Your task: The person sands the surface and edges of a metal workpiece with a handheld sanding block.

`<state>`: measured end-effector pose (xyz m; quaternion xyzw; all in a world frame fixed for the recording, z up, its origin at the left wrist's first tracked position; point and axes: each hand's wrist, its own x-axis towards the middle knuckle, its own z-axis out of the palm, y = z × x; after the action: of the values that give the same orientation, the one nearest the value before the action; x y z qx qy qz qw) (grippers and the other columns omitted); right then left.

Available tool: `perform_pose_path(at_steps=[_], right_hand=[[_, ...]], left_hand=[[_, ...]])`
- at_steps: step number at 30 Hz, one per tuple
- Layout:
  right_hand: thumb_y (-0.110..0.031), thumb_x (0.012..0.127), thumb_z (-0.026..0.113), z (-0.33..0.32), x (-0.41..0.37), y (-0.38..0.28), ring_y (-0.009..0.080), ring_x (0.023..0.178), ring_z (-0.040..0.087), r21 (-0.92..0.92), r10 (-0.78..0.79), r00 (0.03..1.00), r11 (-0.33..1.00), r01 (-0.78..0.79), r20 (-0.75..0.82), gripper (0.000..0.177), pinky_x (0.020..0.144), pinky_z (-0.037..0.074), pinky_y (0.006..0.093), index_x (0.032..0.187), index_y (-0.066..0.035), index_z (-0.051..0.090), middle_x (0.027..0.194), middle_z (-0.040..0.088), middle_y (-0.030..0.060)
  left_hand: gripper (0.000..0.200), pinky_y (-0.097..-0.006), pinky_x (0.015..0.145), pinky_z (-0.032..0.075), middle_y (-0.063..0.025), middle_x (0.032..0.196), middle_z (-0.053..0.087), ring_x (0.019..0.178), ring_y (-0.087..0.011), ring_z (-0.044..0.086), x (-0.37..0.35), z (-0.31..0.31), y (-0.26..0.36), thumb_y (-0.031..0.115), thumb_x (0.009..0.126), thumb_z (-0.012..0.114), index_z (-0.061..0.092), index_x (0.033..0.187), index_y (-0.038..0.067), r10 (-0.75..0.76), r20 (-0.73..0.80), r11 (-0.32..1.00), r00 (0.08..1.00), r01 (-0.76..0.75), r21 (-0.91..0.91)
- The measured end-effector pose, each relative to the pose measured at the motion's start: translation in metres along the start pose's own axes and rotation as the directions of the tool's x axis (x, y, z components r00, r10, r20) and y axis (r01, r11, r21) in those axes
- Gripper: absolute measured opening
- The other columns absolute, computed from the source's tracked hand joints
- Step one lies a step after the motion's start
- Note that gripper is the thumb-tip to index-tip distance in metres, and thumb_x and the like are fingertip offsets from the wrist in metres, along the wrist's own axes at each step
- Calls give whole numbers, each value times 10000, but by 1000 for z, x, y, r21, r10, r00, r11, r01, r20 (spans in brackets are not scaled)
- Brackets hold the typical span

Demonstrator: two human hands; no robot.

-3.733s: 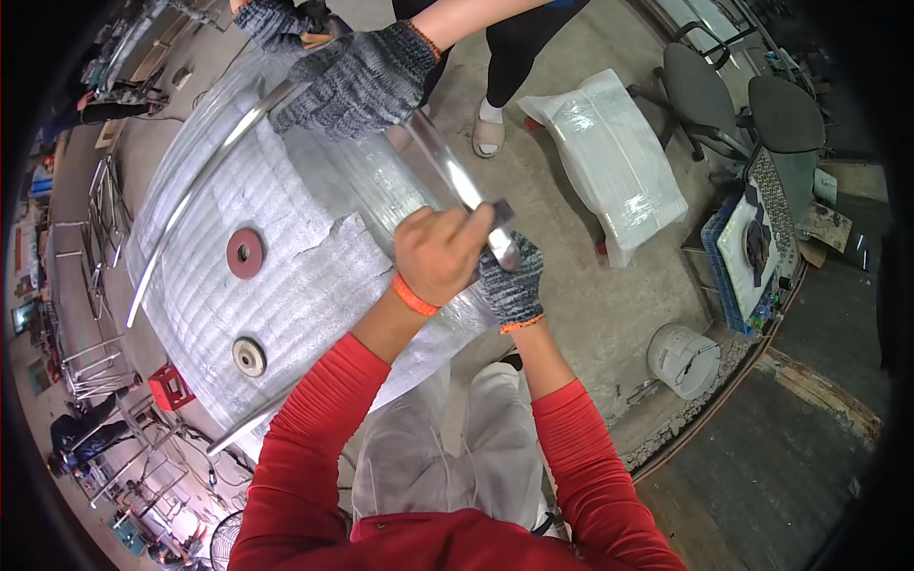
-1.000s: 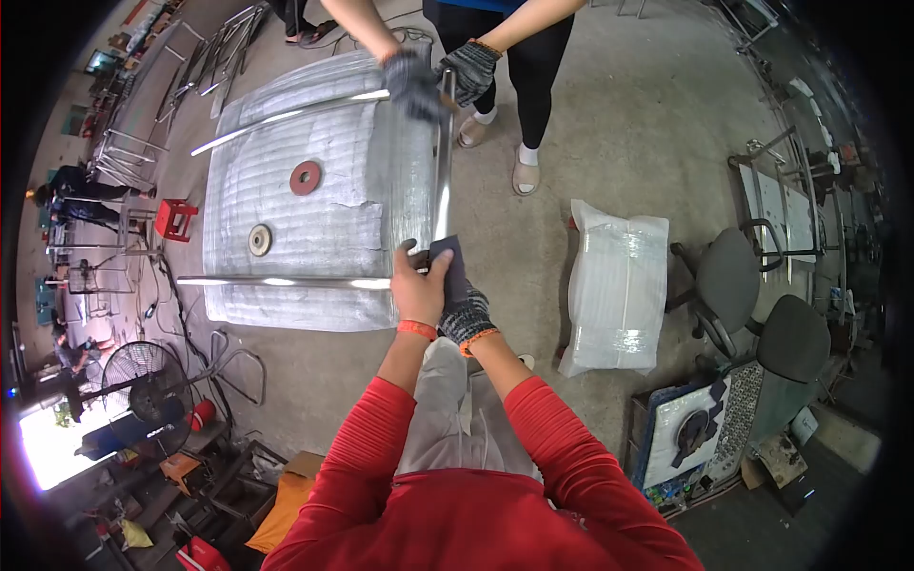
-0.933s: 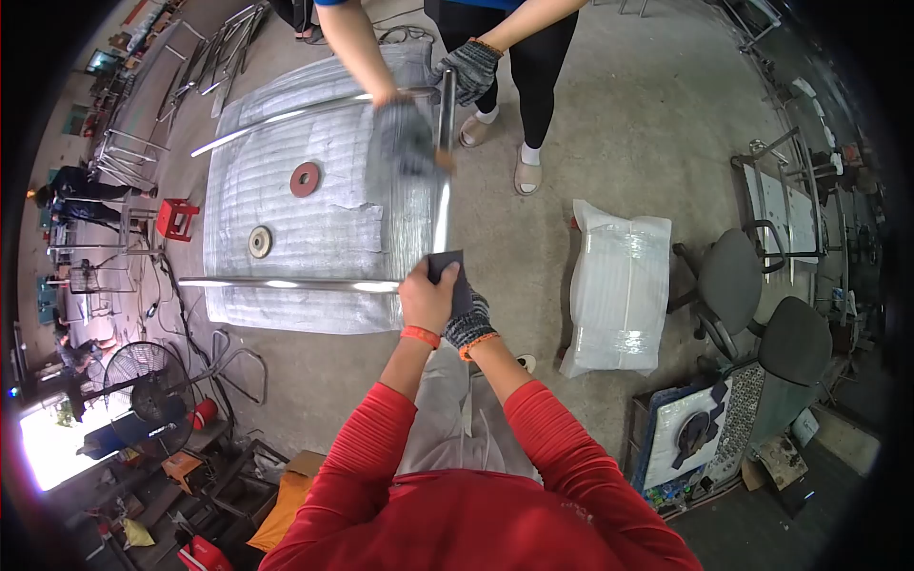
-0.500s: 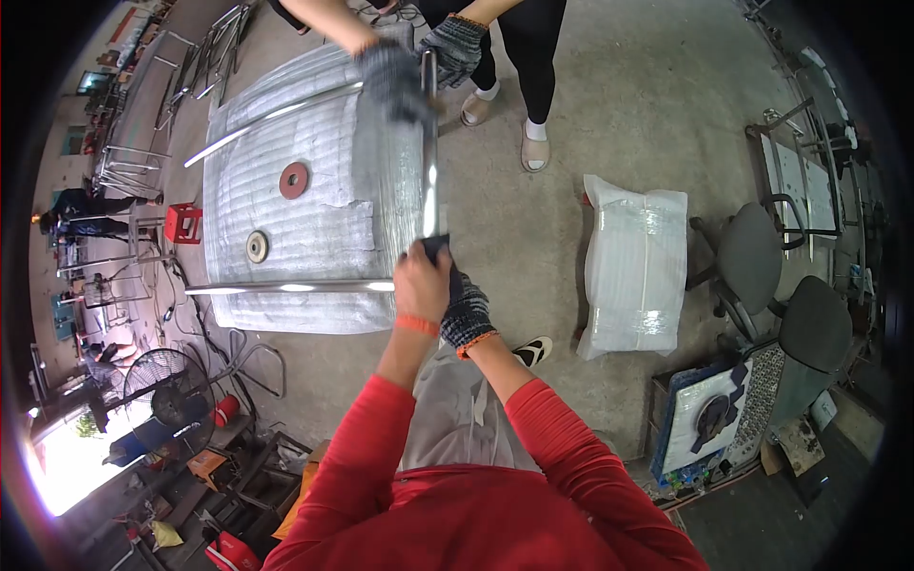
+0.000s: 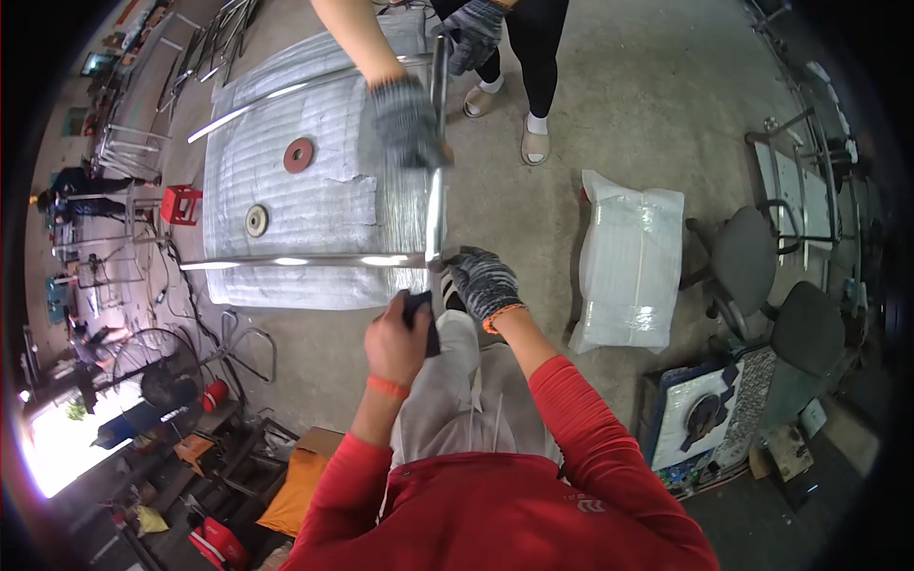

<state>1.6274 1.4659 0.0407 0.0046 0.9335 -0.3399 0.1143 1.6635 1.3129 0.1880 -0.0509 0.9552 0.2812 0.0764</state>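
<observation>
My bare left hand (image 5: 395, 344) is closed around a small dark cloth or pad (image 5: 421, 314), just below the near corner of a shiny metal tube frame (image 5: 435, 214). My right hand (image 5: 487, 284), in a grey knitted glove with an orange cuff, grips the frame at that corner. The frame's near bar (image 5: 314, 261) runs left over a bubble-wrapped bundle (image 5: 328, 214). Across from me, a co-worker's gloved hand (image 5: 409, 124) is at the frame's long side, and their other gloved hand (image 5: 474, 36) is by the far corner.
On the wrapped bundle lie a red disc (image 5: 298, 155) and a pale disc (image 5: 256, 221). A white wrapped package (image 5: 630, 266) lies on the floor to the right, beside office chairs (image 5: 747, 257). A fan (image 5: 162, 366) and a red stool (image 5: 179, 205) are at left.
My left hand has come off the frame, down and left, with the dark cloth. My right hand has shifted up and right to the corner. The co-worker's nearer hand has moved down along the tube.
</observation>
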Motion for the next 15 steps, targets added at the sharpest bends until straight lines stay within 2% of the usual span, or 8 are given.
perform_pose_path(at_steps=[3, 4, 5, 7, 9, 11, 13, 15], right_hand=[[-264, 932, 561, -35, -9, -4, 310, 1090, 620, 100, -12, 987, 995, 29, -158, 269, 964, 483, 424, 1134, -128, 673, 1163, 676, 106], [-251, 944, 556, -42, -9, -8, 311, 1066, 633, 115, -100, 959, 984, 134, -264, 248, 944, 493, 417, 1092, -108, 695, 1142, 680, 129], [-251, 944, 556, -47, -6, -14, 311, 1066, 633, 86, -137, 963, 983, 161, -234, 248, 944, 493, 417, 1092, -108, 695, 1142, 680, 129], [-236, 948, 559, -58, -5, -29, 324, 1007, 652, 357, -91, 986, 924, 136, -141, 241, 916, 506, 406, 1074, -88, 702, 1094, 692, 146], [-230, 947, 563, -76, -11, -46, 332, 943, 666, 225, -183, 977, 953, 204, -109, 244, 878, 518, 398, 1058, -62, 702, 1044, 703, 148], [-171, 940, 591, -105, -15, -62, 330, 958, 672, -85, -343, 938, 937, 338, -57, 220, 889, 515, 389, 1067, -31, 702, 1036, 707, 160], [-145, 922, 612, -119, -15, -72, 331, 939, 670, -170, -415, 908, 900, 401, -57, 185, 871, 518, 393, 1036, -35, 708, 1009, 710, 152], [-113, 901, 639, -131, -10, -80, 322, 902, 673, -276, -632, 774, 752, 598, -47, 166, 859, 521, 405, 1036, -47, 709, 985, 710, 143]], left_hand=[[415, -409, 755, 541, -247, 957, 681, 838, -367, 688, -37, -14, -32, 166, 819, 717, 635, 1170, -40, -138, 22, 938, 990, 138, -317], [467, -354, 716, 546, -200, 896, 703, 744, -273, 694, -46, -11, -48, 160, 817, 725, 624, 1238, -15, -127, -10, 936, 992, 116, -332], [467, -354, 716, 546, -200, 896, 703, 744, -273, 694, -57, -6, -63, 160, 817, 725, 624, 1238, -15, -162, -27, 921, 986, 142, -363], [489, -366, 768, 540, -216, 947, 691, 824, -290, 690, -77, 0, -75, 162, 788, 740, 630, 1233, -7, -223, -42, 932, 974, 200, -303], [537, -393, 802, 532, -219, 974, 678, 867, -322, 675, -92, 15, -84, 181, 734, 783, 625, 1214, 0, -288, -79, 923, 954, 255, -290], [584, -418, 812, 525, -222, 967, 667, 882, -353, 661, -96, 30, -93, 205, 687, 823, 603, 1187, -3, -350, -78, 899, 933, 312, -308], [610, -426, 827, 516, -232, 1004, 654, 921, -367, 648, -92, 40, -100, 218, 662, 845, 584, 1165, -7, -469, 30, 798, 883, 438, -413], [652, -437, 876, 501, -233, 1066, 625, 985, -389, 616, -85, 42, -99, 188, 654, 844, 564, 1213, 0, -537, 70, 722, 841, 501, -477]])
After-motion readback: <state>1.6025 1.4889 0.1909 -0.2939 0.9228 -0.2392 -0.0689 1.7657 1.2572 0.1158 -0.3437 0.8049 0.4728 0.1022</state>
